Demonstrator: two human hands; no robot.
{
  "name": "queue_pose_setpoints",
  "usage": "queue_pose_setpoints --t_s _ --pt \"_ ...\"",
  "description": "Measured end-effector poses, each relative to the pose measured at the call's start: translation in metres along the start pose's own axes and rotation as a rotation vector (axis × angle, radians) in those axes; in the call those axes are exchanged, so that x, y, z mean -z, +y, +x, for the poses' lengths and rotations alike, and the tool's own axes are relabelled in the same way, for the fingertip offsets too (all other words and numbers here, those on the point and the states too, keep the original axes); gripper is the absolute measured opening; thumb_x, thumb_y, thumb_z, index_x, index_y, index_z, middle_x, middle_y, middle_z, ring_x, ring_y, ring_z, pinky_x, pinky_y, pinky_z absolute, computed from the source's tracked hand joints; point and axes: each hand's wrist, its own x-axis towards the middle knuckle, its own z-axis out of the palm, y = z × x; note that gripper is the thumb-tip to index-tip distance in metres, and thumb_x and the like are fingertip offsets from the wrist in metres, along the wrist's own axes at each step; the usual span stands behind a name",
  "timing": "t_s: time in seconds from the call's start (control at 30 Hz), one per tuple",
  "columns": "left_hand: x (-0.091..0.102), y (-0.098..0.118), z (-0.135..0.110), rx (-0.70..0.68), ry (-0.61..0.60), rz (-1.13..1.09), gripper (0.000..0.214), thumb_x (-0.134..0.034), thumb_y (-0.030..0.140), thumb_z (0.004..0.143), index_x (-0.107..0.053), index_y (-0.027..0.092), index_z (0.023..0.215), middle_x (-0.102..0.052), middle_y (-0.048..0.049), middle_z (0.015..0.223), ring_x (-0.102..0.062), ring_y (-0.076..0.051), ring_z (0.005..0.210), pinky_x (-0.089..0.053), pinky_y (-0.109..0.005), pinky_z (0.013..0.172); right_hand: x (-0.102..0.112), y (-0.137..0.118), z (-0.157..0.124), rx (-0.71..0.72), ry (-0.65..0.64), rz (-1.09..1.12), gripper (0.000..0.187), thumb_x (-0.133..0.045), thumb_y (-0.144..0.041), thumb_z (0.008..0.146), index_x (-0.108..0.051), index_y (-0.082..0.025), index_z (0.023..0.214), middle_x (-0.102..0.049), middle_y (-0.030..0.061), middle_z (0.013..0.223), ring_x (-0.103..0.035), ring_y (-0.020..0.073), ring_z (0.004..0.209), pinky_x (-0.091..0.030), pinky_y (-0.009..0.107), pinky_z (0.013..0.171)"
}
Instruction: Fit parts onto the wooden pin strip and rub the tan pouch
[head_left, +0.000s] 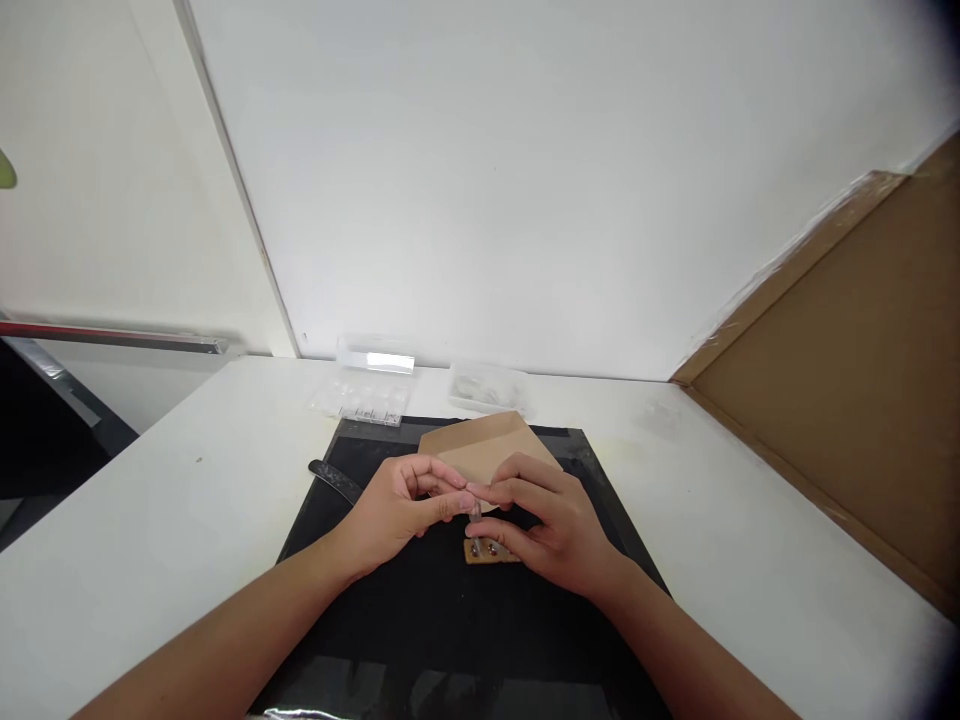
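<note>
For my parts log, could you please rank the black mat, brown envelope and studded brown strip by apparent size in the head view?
1. black mat
2. brown envelope, partly hidden
3. studded brown strip, partly covered

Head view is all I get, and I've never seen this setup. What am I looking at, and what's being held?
No machine: these are a person's two bare hands, filmed by a camera on their head, looking forward and down. The left hand and right hand meet over a black mat on a white table. Their fingertips pinch a thin pin standing on a small brown strip with metal studs. Behind lie a tan sheet, clear plastic boxes and a dark tool. A cardboard panel stands at right.
</note>
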Motion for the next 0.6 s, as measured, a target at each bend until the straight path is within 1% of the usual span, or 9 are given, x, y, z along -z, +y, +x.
queue_pose_setpoints --t_s 0.13,0.27,0.37,0.5,0.6 --pt "0.0001 -0.0014 0.0007 -0.016 -0.011 0.007 0.038 -0.089 0.046 0.075 -0.074 0.017 0.094 -0.070 -0.0022 0.075 -0.058 -0.011 0.065 -0.038 -0.018 0.048 -0.0011 -0.0008 -0.0010 -0.022 -0.004 0.041 0.024 -0.080 -0.038 0.088 -0.077 -0.024 0.107 -0.066 0.0034 0.084 -0.062 0.0146 0.070 -0.052 0.027 0.063" --pt "-0.0006 -0.0008 0.0003 -0.015 -0.025 0.007 0.039 -0.089 0.047 0.075 -0.073 0.016 0.092 -0.069 -0.0013 0.075 -0.054 -0.009 0.062 -0.036 -0.018 0.048 -0.0012 -0.0030 -0.0008 -0.043 -0.025 0.077 0.021 -0.081 -0.035 0.088 -0.077 -0.024 0.106 -0.065 0.0031 0.084 -0.062 0.0145 0.070 -0.053 0.027 0.063" --pt "-0.0008 -0.0011 -0.0010 0.000 -0.057 -0.032 0.038 -0.089 0.045 0.076 -0.070 0.016 0.092 -0.069 -0.0007 0.075 -0.051 -0.008 0.060 -0.034 -0.018 0.049 -0.0011 -0.0059 0.0000 -0.047 -0.026 0.117 0.019 -0.079 -0.033 0.090 -0.076 -0.023 0.105 -0.064 0.0032 0.083 -0.061 0.0145 0.070 -0.053 0.027 0.062" --pt "-0.0008 -0.0026 -0.0023 0.019 -0.123 -0.119 0.039 -0.088 0.044 0.078 -0.067 0.017 0.095 -0.069 -0.0007 0.077 -0.051 -0.007 0.058 -0.034 -0.017 0.049 -0.0012 -0.0092 -0.0001 -0.043 -0.006 0.144 0.017 -0.078 -0.032 0.090 -0.074 -0.023 0.104 -0.063 0.0030 0.081 -0.061 0.0152 0.070 -0.053 0.027 0.061" --pt "-0.0012 -0.0029 -0.0019 0.010 -0.131 -0.113 0.039 -0.088 0.044 0.078 -0.066 0.017 0.095 -0.071 -0.0022 0.079 -0.054 -0.008 0.060 -0.035 -0.017 0.048 -0.0014 -0.0100 -0.0012 -0.043 0.000 0.153 0.016 -0.078 -0.032 0.090 -0.074 -0.023 0.102 -0.063 0.0031 0.081 -0.061 0.0151 0.070 -0.053 0.027 0.060"
